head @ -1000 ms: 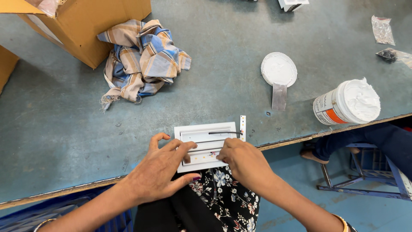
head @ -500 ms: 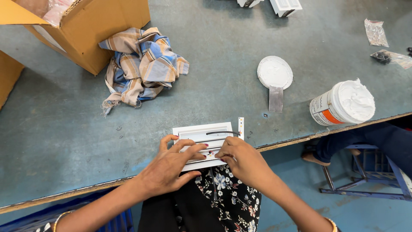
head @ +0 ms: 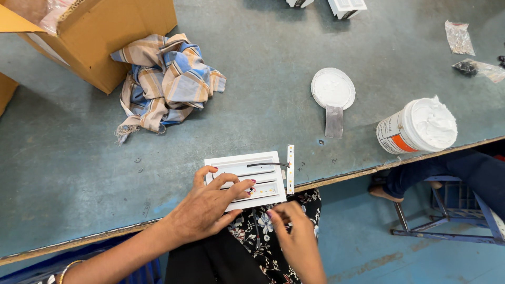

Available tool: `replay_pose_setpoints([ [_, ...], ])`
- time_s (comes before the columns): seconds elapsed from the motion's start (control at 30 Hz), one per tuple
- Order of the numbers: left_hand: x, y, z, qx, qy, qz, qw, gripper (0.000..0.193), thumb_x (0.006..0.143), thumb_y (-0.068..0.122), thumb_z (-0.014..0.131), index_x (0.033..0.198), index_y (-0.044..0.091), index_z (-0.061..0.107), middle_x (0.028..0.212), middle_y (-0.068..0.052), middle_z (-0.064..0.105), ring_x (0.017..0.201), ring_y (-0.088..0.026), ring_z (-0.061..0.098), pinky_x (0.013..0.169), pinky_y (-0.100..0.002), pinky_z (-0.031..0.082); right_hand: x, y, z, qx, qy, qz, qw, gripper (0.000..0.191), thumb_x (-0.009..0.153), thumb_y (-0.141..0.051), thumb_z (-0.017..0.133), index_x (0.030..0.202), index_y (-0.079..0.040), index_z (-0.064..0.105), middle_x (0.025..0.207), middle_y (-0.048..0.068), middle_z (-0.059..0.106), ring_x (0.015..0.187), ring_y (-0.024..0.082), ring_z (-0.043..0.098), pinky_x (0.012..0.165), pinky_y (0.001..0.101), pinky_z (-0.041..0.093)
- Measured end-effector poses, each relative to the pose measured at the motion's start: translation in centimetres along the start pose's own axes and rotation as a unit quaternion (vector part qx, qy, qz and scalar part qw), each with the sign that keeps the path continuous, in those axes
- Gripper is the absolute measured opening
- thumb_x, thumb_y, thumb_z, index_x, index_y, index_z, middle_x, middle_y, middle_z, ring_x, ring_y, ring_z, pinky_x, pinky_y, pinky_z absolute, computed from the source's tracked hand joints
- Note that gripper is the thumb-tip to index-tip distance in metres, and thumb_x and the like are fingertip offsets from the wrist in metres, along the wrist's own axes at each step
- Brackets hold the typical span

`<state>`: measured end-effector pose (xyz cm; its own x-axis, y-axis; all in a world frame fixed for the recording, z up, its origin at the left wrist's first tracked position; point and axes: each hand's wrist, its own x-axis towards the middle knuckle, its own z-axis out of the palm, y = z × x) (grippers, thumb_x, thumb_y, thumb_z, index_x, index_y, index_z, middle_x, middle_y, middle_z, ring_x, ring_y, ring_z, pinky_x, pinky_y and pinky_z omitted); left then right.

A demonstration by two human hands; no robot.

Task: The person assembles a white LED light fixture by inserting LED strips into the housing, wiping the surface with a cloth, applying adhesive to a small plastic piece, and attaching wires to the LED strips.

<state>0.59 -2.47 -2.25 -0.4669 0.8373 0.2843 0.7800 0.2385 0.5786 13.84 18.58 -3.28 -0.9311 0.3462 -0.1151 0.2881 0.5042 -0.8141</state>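
Observation:
A white rectangular ribbed housing [head: 258, 171] lies at the near edge of the grey-green table [head: 79, 173], partly overhanging it. My left hand [head: 210, 202] rests flat on its left half, fingers spread, pinning it down. A narrow white LED strip [head: 290, 168] lies upright along the housing's right side, joined to it by a thin black wire [head: 265, 164]. My right hand [head: 292, 236] is off the table below the housing's near edge, over my floral-patterned lap, fingers curled; whether it holds anything is hidden.
A crumpled striped cloth [head: 165, 81] lies at the back left beside a brown cardboard box [head: 100, 37]. A round white lid with paste and a metal spatula [head: 333, 97] sit mid-table. A tub of white paste [head: 418, 126] stands near the right edge. Another person's leg [head: 436, 171] shows under the table.
My right hand has come off the housing and dropped below the table edge toward my lap. My left hand stays on the housing.

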Motion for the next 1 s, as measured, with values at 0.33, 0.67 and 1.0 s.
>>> replay_pose_setpoints([
  [0.33,-0.9,-0.2,1.0,0.032,0.045,0.03,0.998,0.064,0.086,0.023,0.075,0.144,0.012,0.05,0.114,0.003,0.073,0.119,-0.018,0.057,0.106,-0.054,0.028,0.4,8.9,9.5,0.389,-0.134,0.093,0.906,0.022,0.103,-0.008,0.052,0.096,0.007,0.066,0.076,0.012,0.069,0.058,0.016,0.065,0.057,0.0272,0.054],
  [0.67,-1.9,0.8,1.6,0.039,0.042,0.034,0.998,0.061,0.089,0.02,0.073,0.145,0.009,0.052,0.091,0.004,0.076,0.119,-0.019,0.058,0.108,-0.056,0.027,-0.1,8.8,10.0,0.34,-0.116,0.137,0.923,0.009,0.095,-0.002,0.058,0.099,0.003,0.064,0.076,0.008,0.068,0.064,0.014,0.064,0.056,0.0289,0.051],
  [1.0,-3.1,0.6,3.1,-0.017,0.099,0.012,0.995,0.05,0.083,0.013,0.077,0.13,0.01,0.061,0.121,-0.002,0.071,0.121,-0.023,0.062,0.115,-0.059,0.029,-0.6,9.2,10.2,0.392,-0.104,0.258,0.877,0.016,0.097,-0.014,0.057,0.099,-0.002,0.068,0.074,0.003,0.063,0.062,0.011,0.052,0.057,0.0255,0.039],
])
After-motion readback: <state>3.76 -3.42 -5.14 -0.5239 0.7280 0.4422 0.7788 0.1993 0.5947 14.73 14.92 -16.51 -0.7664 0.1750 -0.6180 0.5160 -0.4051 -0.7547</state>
